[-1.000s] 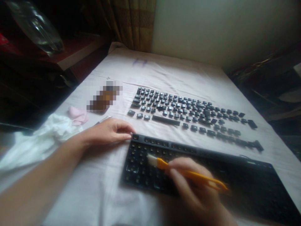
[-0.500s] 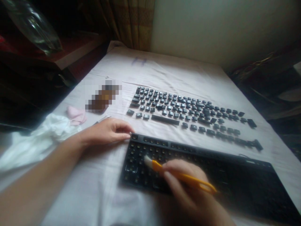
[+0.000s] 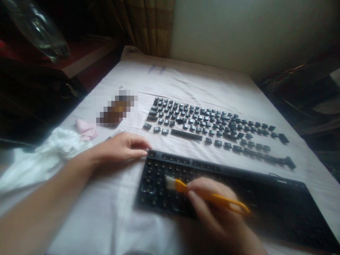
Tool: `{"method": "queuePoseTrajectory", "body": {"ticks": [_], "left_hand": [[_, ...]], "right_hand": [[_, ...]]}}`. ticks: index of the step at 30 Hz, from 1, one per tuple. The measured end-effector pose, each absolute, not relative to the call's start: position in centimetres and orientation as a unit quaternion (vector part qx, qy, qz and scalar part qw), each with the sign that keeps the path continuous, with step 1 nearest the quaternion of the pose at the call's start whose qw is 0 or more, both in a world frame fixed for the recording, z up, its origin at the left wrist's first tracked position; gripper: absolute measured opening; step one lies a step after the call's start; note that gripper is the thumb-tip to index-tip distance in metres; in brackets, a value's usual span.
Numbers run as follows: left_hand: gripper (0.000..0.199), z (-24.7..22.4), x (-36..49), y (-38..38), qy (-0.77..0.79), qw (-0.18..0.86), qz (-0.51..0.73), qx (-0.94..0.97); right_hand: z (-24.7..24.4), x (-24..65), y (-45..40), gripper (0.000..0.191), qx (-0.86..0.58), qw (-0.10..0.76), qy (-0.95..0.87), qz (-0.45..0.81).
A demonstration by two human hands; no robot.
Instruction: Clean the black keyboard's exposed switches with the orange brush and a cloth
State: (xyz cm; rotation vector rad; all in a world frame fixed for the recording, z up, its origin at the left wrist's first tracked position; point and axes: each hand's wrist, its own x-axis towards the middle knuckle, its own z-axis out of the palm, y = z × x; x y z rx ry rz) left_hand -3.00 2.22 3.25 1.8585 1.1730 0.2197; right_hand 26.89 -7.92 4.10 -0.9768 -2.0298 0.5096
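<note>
My right fingers [image 3: 202,183] grip one yellow brush [image 3: 181,186], bristles blurred, above one black keyboard [image 3: 276,209], its near right end cut off. My left fingers [image 3: 139,153] pinch its far left corner. Beyond them lie many keycaps [image 3: 187,135], too blurred to count; pixelation hides something [image 3: 117,109].

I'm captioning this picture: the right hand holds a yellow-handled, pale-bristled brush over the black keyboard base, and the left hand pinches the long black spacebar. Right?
Not quite: in the head view, the left hand holds the far left corner of the black keyboard base, not the long black spacebar. The right hand holds the yellow-handled brush over the base.
</note>
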Motion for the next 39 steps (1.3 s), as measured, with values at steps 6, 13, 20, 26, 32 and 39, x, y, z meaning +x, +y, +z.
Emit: {"method": "queuePoseTrajectory", "body": {"ticks": [6, 13, 20, 26, 32, 39], "left_hand": [[0.027, 3.28, -2.86, 2.32, 0.476, 0.445, 0.092, 0.753], [0.028, 3.35, -2.81, 2.32, 0.477, 0.442, 0.09, 0.754], [0.026, 3.38, -2.86, 2.36, 0.475, 0.441, 0.09, 0.756], [0.026, 3.33, -2.78, 2.36, 0.474, 0.438, 0.092, 0.758], [0.027, 3.27, -2.86, 2.39, 0.472, 0.439, 0.093, 0.758], [0.029, 3.26, -2.93, 2.37, 0.476, 0.443, 0.086, 0.755]], "right_hand": [[3.71, 26.56, -8.08, 0.016, -0.358, 0.403, -0.813, 0.219], [3.88, 27.32, -7.99, 0.022, -0.382, 0.452, -0.775, 0.222], [4.08, 26.98, -8.05, 0.017, -0.382, 0.406, -0.803, 0.212], [4.09, 26.79, -7.76, 0.017, -0.345, 0.419, -0.809, 0.226], [4.08, 27.34, -8.1, 0.019, -0.384, 0.435, -0.786, 0.214], [4.16, 26.69, -7.76, 0.017, -0.358, 0.409, -0.811, 0.214]]}}
